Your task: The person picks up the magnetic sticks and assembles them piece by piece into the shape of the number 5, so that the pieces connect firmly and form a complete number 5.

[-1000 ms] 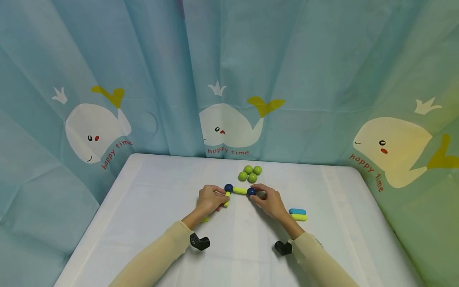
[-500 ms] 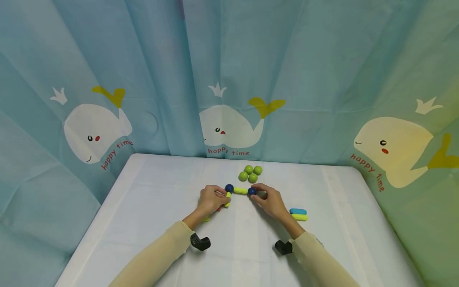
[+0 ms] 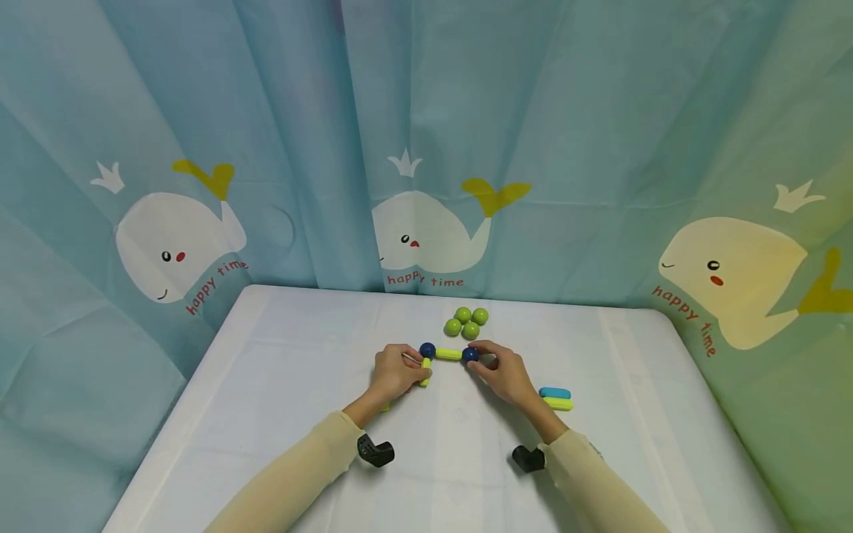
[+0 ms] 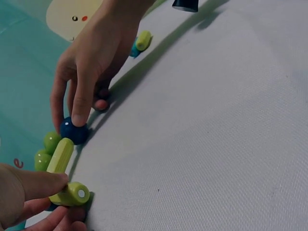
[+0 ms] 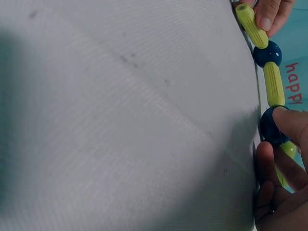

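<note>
In the head view my left hand point(image 3: 395, 370) pinches a short yellow-green rod point(image 3: 425, 373) between thumb and fingers. The rod's far end meets a dark blue ball point(image 3: 427, 350). From that ball a second yellow-green rod point(image 3: 449, 354) runs right to another dark blue ball point(image 3: 469, 355), gripped by thumb and fingertips of my right hand point(image 3: 504, 376). Together the pieces make an L-shaped chain. The left wrist view shows a pale round disc in the free end of the first rod point(image 4: 76, 193). My left fingers hide part of that rod.
Several green balls point(image 3: 471, 330) sit clustered behind the chain. A blue rod point(image 3: 555, 392) and a yellow-green rod point(image 3: 558, 404) lie side by side right of my right hand. A yellow-green piece point(image 3: 386, 408) shows partly beneath my left wrist. A whale-print curtain point(image 3: 586, 252) hangs behind the table.
</note>
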Available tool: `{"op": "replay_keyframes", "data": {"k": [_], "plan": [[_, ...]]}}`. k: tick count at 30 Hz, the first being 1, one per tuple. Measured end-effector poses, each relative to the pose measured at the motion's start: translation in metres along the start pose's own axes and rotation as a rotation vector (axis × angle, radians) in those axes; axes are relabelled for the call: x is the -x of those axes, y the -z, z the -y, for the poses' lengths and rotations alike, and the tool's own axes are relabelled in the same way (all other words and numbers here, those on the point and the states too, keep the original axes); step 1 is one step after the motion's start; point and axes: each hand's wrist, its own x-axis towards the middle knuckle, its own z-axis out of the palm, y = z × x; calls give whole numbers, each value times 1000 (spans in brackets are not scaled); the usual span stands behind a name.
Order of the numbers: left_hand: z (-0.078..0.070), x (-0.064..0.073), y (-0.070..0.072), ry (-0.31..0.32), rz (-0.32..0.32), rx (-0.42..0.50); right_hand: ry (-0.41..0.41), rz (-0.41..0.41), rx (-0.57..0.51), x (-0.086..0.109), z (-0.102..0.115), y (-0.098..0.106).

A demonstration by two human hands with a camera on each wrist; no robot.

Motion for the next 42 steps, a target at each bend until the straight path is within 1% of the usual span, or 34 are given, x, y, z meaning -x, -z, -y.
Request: {"op": "replay_keyframes", "data": {"k": [3, 10, 16, 22, 24, 28, 31, 33, 38, 42], "plan": [[0, -1, 0, -4, 1, 0, -2, 0, -1, 0, 0, 1], [-2, -1, 0, -14, -5, -37, 0, -2, -9, 1, 1, 2], [-3, -1, 0, -22, -10, -52, -5, -3, -3, 1, 1, 3], [-4, -3, 4, -49, 16, -57, -7, -6, 5, 2, 2, 4], [-6, -4, 7, -63, 22, -71, -6, -4, 4, 2, 1, 5], [-12, -7, 13, -85, 5, -155, -4, 2, 4, 4, 1, 4], [-15, -11, 16, -99, -21, -221, -2, -2, 7, 4, 0, 4], [-18, -15, 17, -117, -37, -247, 0, -6, 3, 5, 0, 4], [-23, -27, 16, -182, -54, -272, 4, -12, 0, 6, 0, 4], [-26, -38, 13, -236, -46, -273, 4, -16, 8, 7, -1, 5]]}}
